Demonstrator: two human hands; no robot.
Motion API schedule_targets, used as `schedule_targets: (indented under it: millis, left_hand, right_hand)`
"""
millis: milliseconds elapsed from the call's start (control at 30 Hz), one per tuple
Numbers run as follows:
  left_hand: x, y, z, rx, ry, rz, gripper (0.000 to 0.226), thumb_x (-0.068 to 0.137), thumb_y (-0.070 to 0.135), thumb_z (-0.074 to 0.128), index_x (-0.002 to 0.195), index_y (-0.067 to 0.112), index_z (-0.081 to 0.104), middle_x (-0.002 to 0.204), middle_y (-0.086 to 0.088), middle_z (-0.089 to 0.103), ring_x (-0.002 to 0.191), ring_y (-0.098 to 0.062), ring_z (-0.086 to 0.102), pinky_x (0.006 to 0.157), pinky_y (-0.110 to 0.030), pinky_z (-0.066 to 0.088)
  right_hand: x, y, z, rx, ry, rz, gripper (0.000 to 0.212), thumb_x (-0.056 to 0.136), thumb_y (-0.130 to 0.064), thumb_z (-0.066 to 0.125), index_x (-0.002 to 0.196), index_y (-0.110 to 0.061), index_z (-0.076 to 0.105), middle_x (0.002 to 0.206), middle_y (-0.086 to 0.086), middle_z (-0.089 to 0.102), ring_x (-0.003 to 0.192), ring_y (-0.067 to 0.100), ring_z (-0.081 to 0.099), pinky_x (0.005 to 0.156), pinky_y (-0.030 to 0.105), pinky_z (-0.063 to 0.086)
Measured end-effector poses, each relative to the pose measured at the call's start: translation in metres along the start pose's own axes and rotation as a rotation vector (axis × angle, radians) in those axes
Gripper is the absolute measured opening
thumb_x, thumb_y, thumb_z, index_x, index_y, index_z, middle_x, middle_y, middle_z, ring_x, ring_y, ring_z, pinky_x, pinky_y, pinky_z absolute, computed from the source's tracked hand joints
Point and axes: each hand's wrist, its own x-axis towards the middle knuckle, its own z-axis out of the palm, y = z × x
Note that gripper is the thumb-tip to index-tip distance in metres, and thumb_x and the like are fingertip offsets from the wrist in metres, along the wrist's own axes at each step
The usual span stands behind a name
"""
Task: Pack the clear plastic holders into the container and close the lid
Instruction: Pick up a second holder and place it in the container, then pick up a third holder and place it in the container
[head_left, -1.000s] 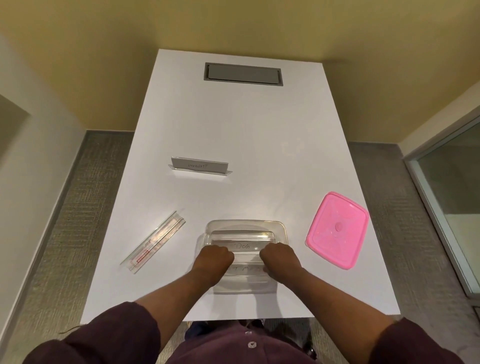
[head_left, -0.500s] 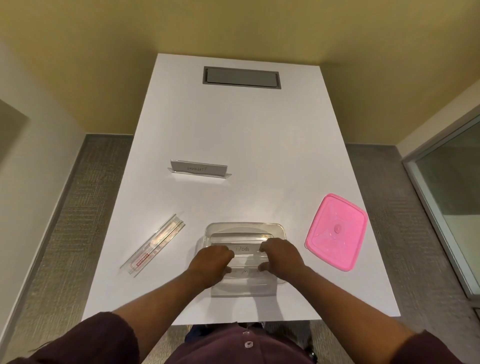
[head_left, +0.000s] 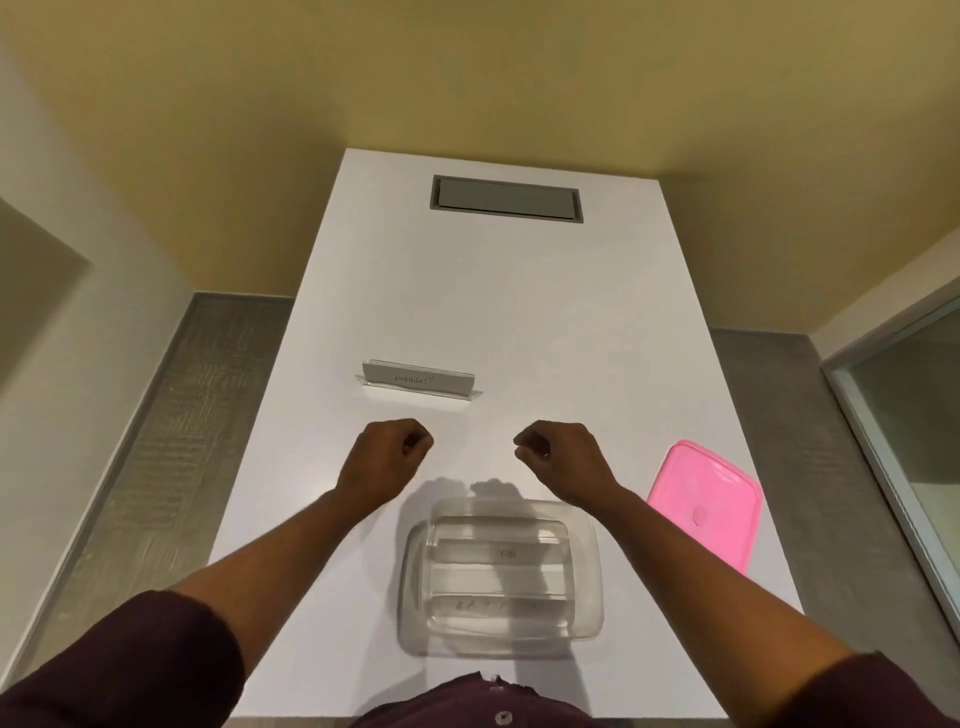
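A clear plastic container (head_left: 587, 566) sits near the table's front edge with clear holders (head_left: 498, 553) lying flat inside it. Another clear holder (head_left: 418, 382) with a handwritten card stands upright farther back on the table. The pink lid (head_left: 706, 512) lies to the right of the container. My left hand (head_left: 387, 457) and my right hand (head_left: 563, 454) hover beyond the container, short of the standing holder, fingers curled in with nothing in them. The holder seen earlier at the left is hidden behind my left arm or out of sight.
The white table (head_left: 519, 301) has a grey recessed hatch (head_left: 506, 199) at its far end. Yellow walls surround the table, grey floor lies on both sides, and a glass panel (head_left: 914, 415) stands at the right.
Both hands have lifted off the holders in the container and moved forward toward the standing holder. The view has tilted, so the container now appears lower in the frame.
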Motion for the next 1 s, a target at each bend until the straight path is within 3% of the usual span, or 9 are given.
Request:
schedule_targets:
  millis: [200, 333, 467, 567, 700, 833, 900, 1000]
  left_hand:
    - [0.062, -0.027, -0.011, -0.147, 0.135, -0.21, 0.011, 0.087, 0.025, 0.065, 0.082, 0.018, 0.072, 0.075, 0.005, 0.074, 0.073, -0.01, 0.07, 0.077, -0.033, 0.056]
    - [0.099, -0.041, -0.019, -0.216, 0.191, -0.376, 0.017, 0.091, 0.024, 0.061, 0.095, 0.011, 0.071, 0.09, -0.001, 0.072, 0.083, -0.014, 0.063, 0.079, -0.025, 0.042]
    - [0.131, -0.068, -0.019, -0.278, 0.17, -0.513, 0.033, 0.093, 0.03, 0.062, 0.117, 0.007, 0.064, 0.118, -0.009, 0.068, 0.112, -0.026, 0.061, 0.098, -0.035, 0.046]
    - [0.146, -0.081, -0.015, -0.279, 0.136, -0.581, 0.035, 0.095, 0.028, 0.059, 0.123, 0.006, 0.058, 0.123, -0.013, 0.062, 0.12, -0.032, 0.055, 0.1, -0.037, 0.043]
    - [0.154, -0.089, -0.007, -0.319, 0.108, -0.607, 0.028, 0.095, 0.025, 0.056, 0.117, 0.01, 0.062, 0.109, -0.008, 0.065, 0.111, -0.03, 0.059, 0.094, -0.036, 0.046]
    - [0.157, -0.091, 0.0, -0.362, 0.16, -0.657, 0.026, 0.093, 0.023, 0.058, 0.116, 0.013, 0.065, 0.112, -0.006, 0.071, 0.11, -0.024, 0.061, 0.092, -0.031, 0.048]
    - [0.158, -0.09, 0.001, -0.366, 0.186, -0.684, 0.025, 0.092, 0.018, 0.055, 0.114, 0.013, 0.067, 0.112, -0.007, 0.071, 0.109, -0.025, 0.062, 0.089, -0.03, 0.047]
    - [0.156, -0.084, -0.003, -0.367, 0.23, -0.689, 0.034, 0.09, 0.008, 0.046, 0.113, 0.013, 0.07, 0.111, -0.008, 0.07, 0.105, -0.028, 0.063, 0.088, -0.034, 0.052]
  right_hand:
    - [0.075, -0.02, 0.02, 0.115, -0.066, 0.078, 0.019, 0.088, -0.02, 0.072, 0.107, -0.015, 0.074, 0.101, -0.001, 0.075, 0.093, 0.017, 0.07, 0.091, 0.037, 0.055]
    - [0.121, -0.022, 0.031, 0.2, -0.133, 0.252, 0.034, 0.089, -0.025, 0.072, 0.12, -0.012, 0.067, 0.11, 0.001, 0.069, 0.107, 0.021, 0.065, 0.098, 0.036, 0.051]
    - [0.154, -0.013, 0.048, 0.315, -0.158, 0.438, 0.051, 0.089, -0.029, 0.073, 0.128, 0.0, 0.06, 0.114, 0.013, 0.069, 0.114, 0.03, 0.063, 0.102, 0.044, 0.051]
    - [0.167, -0.003, 0.061, 0.379, -0.155, 0.496, 0.052, 0.086, -0.033, 0.075, 0.131, -0.009, 0.063, 0.116, 0.004, 0.07, 0.113, 0.022, 0.066, 0.103, 0.043, 0.052]
    - [0.175, -0.002, 0.073, 0.45, -0.109, 0.531, 0.032, 0.082, -0.021, 0.075, 0.114, -0.017, 0.074, 0.105, 0.0, 0.074, 0.099, 0.017, 0.07, 0.095, 0.033, 0.055]
    - [0.183, -0.002, 0.086, 0.498, -0.077, 0.554, 0.005, 0.077, -0.022, 0.073, 0.08, -0.023, 0.076, 0.07, -0.006, 0.067, 0.067, 0.015, 0.06, 0.071, 0.03, 0.05]
    - [0.185, -0.004, 0.091, 0.494, -0.031, 0.569, 0.01, 0.079, -0.024, 0.069, 0.072, -0.022, 0.076, 0.063, -0.008, 0.067, 0.064, 0.016, 0.06, 0.066, 0.033, 0.051]
    - [0.182, -0.008, 0.088, 0.486, 0.03, 0.584, 0.015, 0.077, -0.034, 0.064, 0.073, -0.026, 0.076, 0.071, -0.006, 0.074, 0.073, 0.021, 0.068, 0.073, 0.039, 0.057]
